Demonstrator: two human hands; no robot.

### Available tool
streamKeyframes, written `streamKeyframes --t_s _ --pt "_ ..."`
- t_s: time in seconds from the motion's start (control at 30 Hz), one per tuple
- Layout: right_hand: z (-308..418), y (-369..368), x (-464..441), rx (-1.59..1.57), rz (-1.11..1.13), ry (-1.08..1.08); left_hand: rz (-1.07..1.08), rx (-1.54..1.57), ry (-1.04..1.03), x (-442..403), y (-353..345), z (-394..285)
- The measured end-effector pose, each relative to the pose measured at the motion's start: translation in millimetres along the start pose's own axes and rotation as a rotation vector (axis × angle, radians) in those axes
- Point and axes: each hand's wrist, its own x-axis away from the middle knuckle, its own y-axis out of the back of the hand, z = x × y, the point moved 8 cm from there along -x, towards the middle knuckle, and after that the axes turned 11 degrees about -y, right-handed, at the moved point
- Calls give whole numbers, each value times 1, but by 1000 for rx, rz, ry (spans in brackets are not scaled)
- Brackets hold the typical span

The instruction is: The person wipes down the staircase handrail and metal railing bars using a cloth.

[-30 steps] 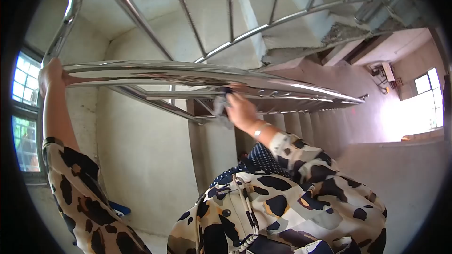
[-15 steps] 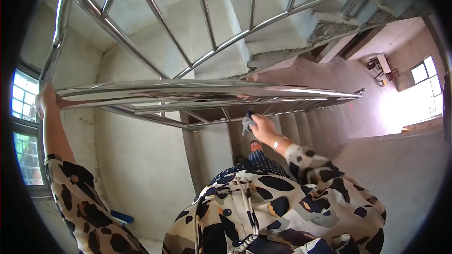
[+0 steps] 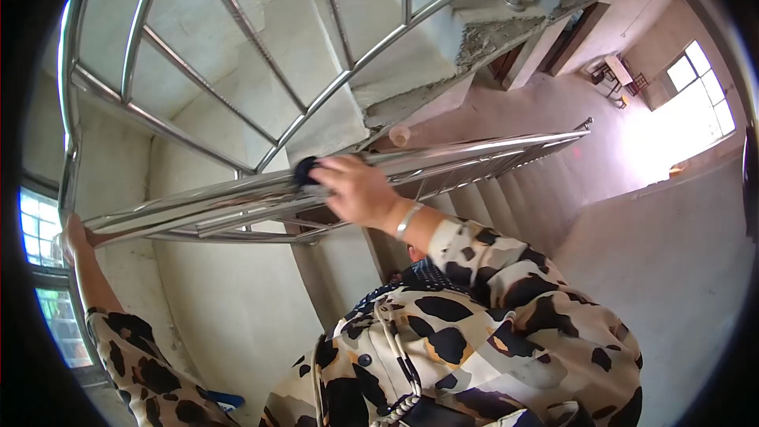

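Observation:
A polished metal handrail (image 3: pixel 190 199) runs across the view and slopes down the stairs toward the right. At its far left end my left hand (image 3: pixel 77 239) is closed around the metal, its fingers partly hidden. My right hand (image 3: pixel 360 192), with a silver bracelet (image 3: pixel 408 221) at the wrist, lies over the middle of the rail. Its fingers are bent over a small dark cloth (image 3: pixel 305 171), which is pressed against the top of the rail and slightly blurred.
Bare concrete steps (image 3: pixel 344 257) go down below the railing. Another flight with a rough broken edge (image 3: pixel 490 43) rises beyond. Metal balusters (image 3: pixel 245 20) stand in front of it. Lower right are a table (image 3: pixel 617 71) and a bright window (image 3: pixel 704 83). A blue object (image 3: pixel 225 399) lies lower left.
My right hand has risen from beside the railing, moving left and up onto the handrail with the cloth. My left hand still grips the rail end. The whole view has tilted.

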Motion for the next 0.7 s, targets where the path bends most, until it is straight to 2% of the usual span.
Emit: streamKeyframes --t_s 0.1,0.13,0.17,0.2,0.23,0.3,0.33,0.4,0.43,0.47,0.5,0.53,0.57,0.6,0.63,0.7 --pt "-95 37 38 154 -70 -190 12 117 11 -8 -6 8" --pt "-137 52 48 167 -50 -364 1 104 19 -7 -5 6" --pt "-187 67 61 184 49 -696 -11 91 28 -7 -3 4" --pt "-233 87 81 223 -4 -901 -25 81 38 -6 0 4" --pt "-270 107 99 346 -149 -796 -39 73 52 -5 1 4" --pt "-361 125 137 441 -172 -950 -63 57 78 -4 3 5" --pt "-364 125 126 440 -175 -949 -64 59 77 -8 1 10" --pt "-385 111 138 -243 -439 -1266 -48 283 46 -14 -8 23" --pt "-328 115 106 85 -436 -1175 -38 280 41 -17 -10 28" --pt "-293 105 75 365 -301 -992 -32 377 55 -20 -14 32" --pt "-249 89 55 300 -302 -868 -25 477 70 -21 -18 33" --pt "-204 68 33 246 -145 -735 -15 481 65 -20 -19 32" --pt "-163 47 19 91 -148 -576 -4 494 61 -18 -20 30" --pt "-124 25 6 -55 -85 -368 5 509 58 -16 -20 28" --pt "-64 28 -4 34 -245 31 12 521 55 -13 -18 26" --pt "-7 34 -15 -7 -194 137 25 540 43 -10 -13 21"
